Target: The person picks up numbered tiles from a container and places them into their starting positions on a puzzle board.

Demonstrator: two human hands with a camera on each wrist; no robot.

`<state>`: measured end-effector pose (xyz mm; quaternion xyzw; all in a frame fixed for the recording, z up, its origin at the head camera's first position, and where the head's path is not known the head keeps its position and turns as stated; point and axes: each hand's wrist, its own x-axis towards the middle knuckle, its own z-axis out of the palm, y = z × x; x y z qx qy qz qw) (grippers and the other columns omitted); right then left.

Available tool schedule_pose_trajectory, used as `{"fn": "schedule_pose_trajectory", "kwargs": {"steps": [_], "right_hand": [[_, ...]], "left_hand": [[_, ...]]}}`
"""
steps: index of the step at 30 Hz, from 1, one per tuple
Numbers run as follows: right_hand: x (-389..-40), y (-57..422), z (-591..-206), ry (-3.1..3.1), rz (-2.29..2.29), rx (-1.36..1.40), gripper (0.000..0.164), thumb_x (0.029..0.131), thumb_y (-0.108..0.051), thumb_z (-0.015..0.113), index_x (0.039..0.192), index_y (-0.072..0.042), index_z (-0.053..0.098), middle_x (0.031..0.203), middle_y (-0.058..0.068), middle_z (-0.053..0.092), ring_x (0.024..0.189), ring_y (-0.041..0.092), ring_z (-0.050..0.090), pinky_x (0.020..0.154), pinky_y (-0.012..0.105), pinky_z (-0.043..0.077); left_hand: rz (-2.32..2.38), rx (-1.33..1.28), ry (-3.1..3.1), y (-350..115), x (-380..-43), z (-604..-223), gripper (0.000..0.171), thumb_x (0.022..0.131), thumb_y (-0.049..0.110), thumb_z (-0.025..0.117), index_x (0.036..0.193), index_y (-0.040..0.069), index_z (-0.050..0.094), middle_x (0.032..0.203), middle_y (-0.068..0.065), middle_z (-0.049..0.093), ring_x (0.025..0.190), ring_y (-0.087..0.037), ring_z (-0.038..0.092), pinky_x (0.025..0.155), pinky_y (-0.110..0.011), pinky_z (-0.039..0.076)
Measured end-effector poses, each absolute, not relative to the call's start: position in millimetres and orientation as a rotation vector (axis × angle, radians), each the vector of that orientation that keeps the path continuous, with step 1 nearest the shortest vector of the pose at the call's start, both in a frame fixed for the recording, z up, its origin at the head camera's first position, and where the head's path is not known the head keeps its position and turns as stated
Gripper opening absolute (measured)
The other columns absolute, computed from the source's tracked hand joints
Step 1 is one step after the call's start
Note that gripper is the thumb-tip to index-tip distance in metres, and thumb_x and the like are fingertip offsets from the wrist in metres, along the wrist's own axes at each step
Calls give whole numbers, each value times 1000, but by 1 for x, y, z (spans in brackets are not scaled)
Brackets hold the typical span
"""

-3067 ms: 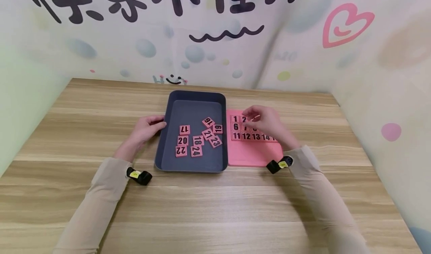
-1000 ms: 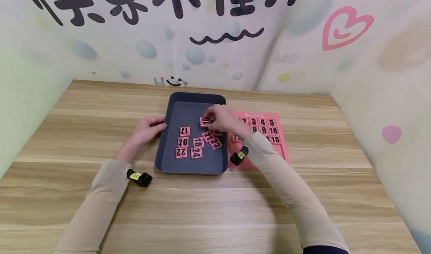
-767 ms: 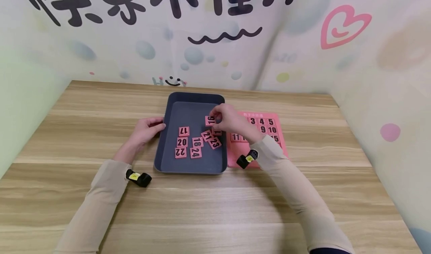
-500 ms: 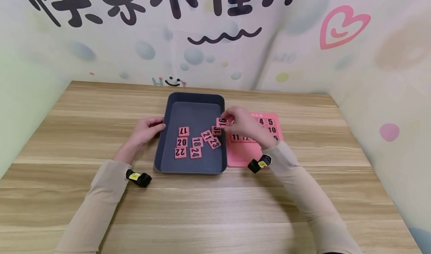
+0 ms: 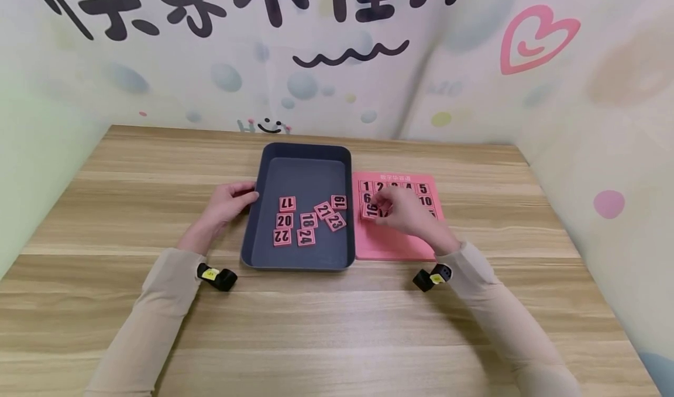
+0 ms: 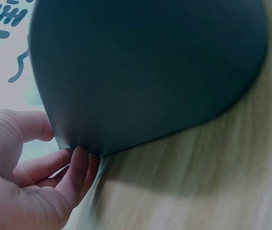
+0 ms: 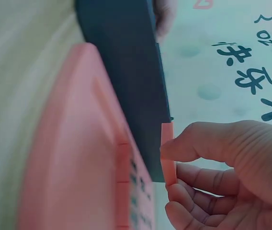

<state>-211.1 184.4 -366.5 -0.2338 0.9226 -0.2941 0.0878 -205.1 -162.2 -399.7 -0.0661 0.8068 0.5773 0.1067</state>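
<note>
Between thumb and fingers, my right hand (image 5: 408,213) pinches the pink number tile 16 (image 5: 371,211) over the left part of the pink board (image 5: 392,246). The right wrist view has this tile (image 7: 166,130) edge-on, raised off the board (image 7: 73,143). Rows of numbered tiles fill the board's upper part, partly hidden by my hand. My left hand (image 5: 223,205) holds the left wall of the dark grey tray (image 5: 302,261). Seen from the left wrist, the thumb is at the rim and the curled fingers (image 6: 81,165) at the lower edge of the wall.
Several loose tiles lie in the tray, among them 17 (image 5: 287,203), 20 (image 5: 284,220) and 19 (image 5: 339,202). The tray's right wall stands against the board. A printed wall (image 5: 337,93) rises behind the wooden table (image 5: 326,332).
My right hand went from the board into the tray, took tile 16 and carried it right, over the tray wall to the board. The left hand stays at the tray.
</note>
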Motion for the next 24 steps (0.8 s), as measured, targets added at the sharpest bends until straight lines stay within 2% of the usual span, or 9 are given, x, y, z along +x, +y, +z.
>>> {"fn": "schedule_pose_trajectory", "kwargs": {"steps": [9, 17, 24], "right_hand": [[-199, 196, -381, 2696, -853, -623, 28, 69, 2, 76, 95, 5, 65, 80, 9, 63, 72, 19, 56, 67, 29, 51], [-191, 197, -385, 2702, -827, -584, 27, 67, -6, 80, 90, 0, 66, 77, 4, 63, 71, 16, 57, 66, 29, 50], [-186, 193, -388, 2746, -801, -533, 30, 67, -9, 82, 90, 2, 66, 76, 6, 63, 71, 16, 58, 66, 30, 50]], "left_hand": [[1703, -179, 2368, -162, -205, -400, 45, 93, 7, 52, 134, -9, 43, 139, -24, 43, 129, -30, 37, 106, -40, 32], [1696, -188, 2377, -163, -205, -401, 45, 93, 7, 52, 134, -9, 43, 139, -24, 42, 131, -31, 34, 107, -40, 30], [1690, -198, 2370, -163, -205, -401, 45, 94, 8, 52, 135, -8, 43, 139, -24, 42, 129, -31, 37, 107, -40, 31]]}}
